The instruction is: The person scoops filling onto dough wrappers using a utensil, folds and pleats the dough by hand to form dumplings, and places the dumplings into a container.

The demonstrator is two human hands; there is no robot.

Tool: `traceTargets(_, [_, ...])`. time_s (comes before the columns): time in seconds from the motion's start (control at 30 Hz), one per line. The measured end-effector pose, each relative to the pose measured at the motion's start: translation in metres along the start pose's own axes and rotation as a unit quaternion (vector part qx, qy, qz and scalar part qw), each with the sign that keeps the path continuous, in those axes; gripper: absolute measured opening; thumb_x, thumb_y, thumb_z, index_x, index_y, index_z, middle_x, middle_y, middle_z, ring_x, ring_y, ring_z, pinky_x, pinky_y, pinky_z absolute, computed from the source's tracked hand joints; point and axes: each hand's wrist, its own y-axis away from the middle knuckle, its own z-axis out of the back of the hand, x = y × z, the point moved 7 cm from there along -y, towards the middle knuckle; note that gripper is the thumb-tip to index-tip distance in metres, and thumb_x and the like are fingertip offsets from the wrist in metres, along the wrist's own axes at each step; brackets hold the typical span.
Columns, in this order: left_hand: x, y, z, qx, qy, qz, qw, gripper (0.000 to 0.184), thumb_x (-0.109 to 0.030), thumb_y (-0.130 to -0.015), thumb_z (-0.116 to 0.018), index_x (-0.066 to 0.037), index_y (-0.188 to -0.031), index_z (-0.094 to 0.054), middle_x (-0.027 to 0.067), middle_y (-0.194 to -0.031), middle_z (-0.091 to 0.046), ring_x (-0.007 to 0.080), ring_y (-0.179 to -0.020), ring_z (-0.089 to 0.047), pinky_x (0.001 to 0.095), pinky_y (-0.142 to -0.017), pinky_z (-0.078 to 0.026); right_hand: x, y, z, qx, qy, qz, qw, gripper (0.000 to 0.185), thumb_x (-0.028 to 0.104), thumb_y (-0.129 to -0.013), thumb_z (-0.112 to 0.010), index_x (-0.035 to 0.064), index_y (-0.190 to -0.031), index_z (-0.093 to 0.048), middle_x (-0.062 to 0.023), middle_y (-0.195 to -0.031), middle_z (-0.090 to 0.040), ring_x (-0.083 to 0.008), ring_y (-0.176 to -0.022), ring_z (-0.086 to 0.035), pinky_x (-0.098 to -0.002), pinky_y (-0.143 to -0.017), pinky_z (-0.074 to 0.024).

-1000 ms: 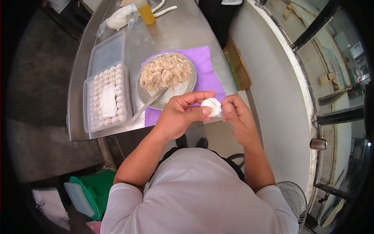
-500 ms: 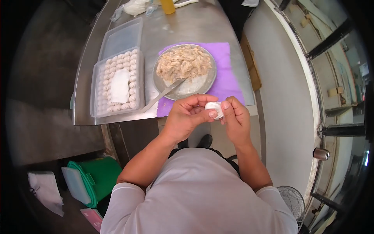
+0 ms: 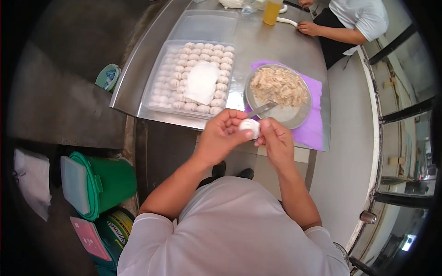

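A white, round filled dumpling [image 3: 249, 128] is held between my two hands, in front of the table edge. My left hand [image 3: 220, 138] grips it between thumb and fingers from the left. From the right, the thumb and fingertips of my right hand [image 3: 276, 138] pinch its side. Just beyond my hands, a round metal bowl [image 3: 289, 120] holds pale minced filling [image 3: 278, 85], with a flat metal spatula [image 3: 262, 109] resting in it. Left of the bowl, a clear plastic box [image 3: 148, 99] holds rows of similar dumplings [image 3: 190, 106], partly covered by a white sheet [image 3: 202, 83].
The steel table [image 3: 258, 41] carries a purple cloth [image 3: 315, 103] under the bowl and a yellow container [image 3: 271, 13]. Another person's hand [image 3: 307, 28] touches a white dough strip [image 3: 286, 21] at the far right. Green bins [image 3: 113, 184] stand at lower left.
The view has swung left, so the table things appear further right and the other person has come into view. Both hands still hold the dumpling, which looks rounder.
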Motion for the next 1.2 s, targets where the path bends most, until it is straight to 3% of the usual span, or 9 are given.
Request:
traceTargets(0.07, [-0.019,0.004,0.042,-0.027,-0.052,-0.01,0.998,0.038,0.001,-0.087,-0.076,-0.001,-0.123,-0.064,0.0047,-0.106,-0.07,0.0103,-0.095,-0.066,0.0258,-0.084,-0.055,-0.006,-0.004,-0.024,0.019,-0.083,-0.056,0.995,0.036,0.033,-0.109,-0.049,0.0018,-0.11,-0.067,-0.002,-0.09,-0.06,-0.0065,-0.072,-0.053,-0.025,-0.069,-0.0509])
traceTargets(0.17, [-0.067,0.005,0.113,-0.095,-0.193,-0.057,0.975,0.042,0.003,-0.084,-0.076,-0.001,-0.124,-0.065,0.004,-0.105,-0.069,0.011,-0.094,-0.065,0.0259,-0.083,-0.054,-0.009,-0.006,-0.033,0.026,0.0,-0.054,0.998,0.03,0.03,-0.106,-0.055,0.0019,-0.109,-0.067,-0.001,-0.089,-0.06,-0.0068,-0.075,-0.052,-0.0241,-0.069,-0.0488])
traceTargets(0.23, [-0.098,0.003,0.161,-0.163,-0.383,-0.081,0.906,0.041,0.003,-0.083,-0.077,-0.002,-0.122,-0.066,0.0029,-0.102,-0.069,0.0095,-0.089,-0.063,0.0254,-0.079,-0.053,-0.011,-0.003,-0.035,0.023,0.04,-0.063,0.997,0.027,0.027,-0.105,-0.057,0.0025,-0.109,-0.067,-0.0002,-0.089,-0.061,-0.0068,-0.076,-0.053,-0.0242,-0.069,-0.0489])
traceTargets(0.37, [-0.11,-0.02,0.225,-0.15,-0.518,-0.043,0.841,0.037,0.001,-0.081,-0.079,-0.002,-0.115,-0.066,0.0024,-0.096,-0.069,0.0086,-0.081,-0.061,0.0255,-0.073,-0.052,-0.022,0.003,-0.039,0.026,0.076,-0.082,0.993,0.027,0.028,-0.103,-0.061,0.003,-0.107,-0.068,0.0008,-0.089,-0.061,-0.0065,-0.079,-0.055,-0.0244,-0.07,-0.0494])
traceTargets(0.43, [-0.112,-0.028,0.225,-0.098,-0.575,-0.107,0.805,0.033,0.001,-0.08,-0.078,-0.002,-0.11,-0.066,0.0054,-0.096,-0.07,0.0132,-0.078,-0.062,0.0277,-0.075,-0.053,-0.024,0.005,-0.04,0.019,0.094,-0.089,0.991,0.026,0.029,-0.103,-0.062,0.0031,-0.105,-0.068,0.001,-0.089,-0.062,-0.0066,-0.08,-0.056,-0.0246,-0.07,-0.0497])
traceTargets(0.73, [-0.08,-0.059,0.241,-0.039,-0.585,-0.1,0.804,0.035,0.002,-0.081,-0.072,-0.007,-0.115,-0.072,0.0137,-0.098,-0.066,0.0309,-0.087,-0.065,0.0395,-0.081,-0.052,-0.024,0.002,-0.053,-0.006,0.133,-0.086,0.987,0.022,0.025,-0.101,-0.065,0.0029,-0.101,-0.067,0.0022,-0.085,-0.06,-0.0061,-0.078,-0.054,-0.0248,-0.069,-0.0493])
traceTargets(0.97, [-0.087,-0.052,0.23,-0.025,-0.625,-0.166,0.763,0.035,0.003,-0.078,-0.076,-0.002,-0.112,-0.068,0.0126,-0.099,-0.064,0.0282,-0.085,-0.065,0.0361,-0.081,-0.055,-0.015,-0.039,-0.073,0.037,0.183,-0.066,0.98,0.019,0.021,-0.1,-0.065,0.0019,-0.097,-0.065,0.0028,-0.082,-0.059,-0.0059,-0.074,-0.053,-0.0228,-0.066,-0.0452])
traceTargets(1.03, [-0.089,-0.052,0.233,-0.081,-0.569,-0.127,0.809,0.039,0.002,-0.076,-0.079,-0.001,-0.109,-0.059,0.0143,-0.098,-0.064,0.0309,-0.085,-0.064,0.0381,-0.079,-0.054,-0.015,-0.066,-0.08,0.05,0.22,-0.063,0.972,0.019,0.02,-0.099,-0.066,0.0013,-0.096,-0.064,0.0023,-0.081,-0.059,-0.0062,-0.073,-0.053,-0.0232,-0.065,-0.045])
traceTargets(1.2, [-0.078,-0.068,0.239,-0.069,-0.618,-0.095,0.778,0.042,-0.001,-0.075,-0.082,-0.002,-0.104,-0.052,0.0164,-0.098,-0.063,0.0335,-0.086,-0.063,0.0409,-0.077,-0.051,-0.004,-0.147,-0.117,0.097,0.465,0.088,0.875,0.017,0.011,-0.09,-0.067,0.0013,-0.104,-0.067,-0.0118,-0.083,-0.065,-0.0241,-0.074,-0.062,-0.0368,-0.071,-0.0513])
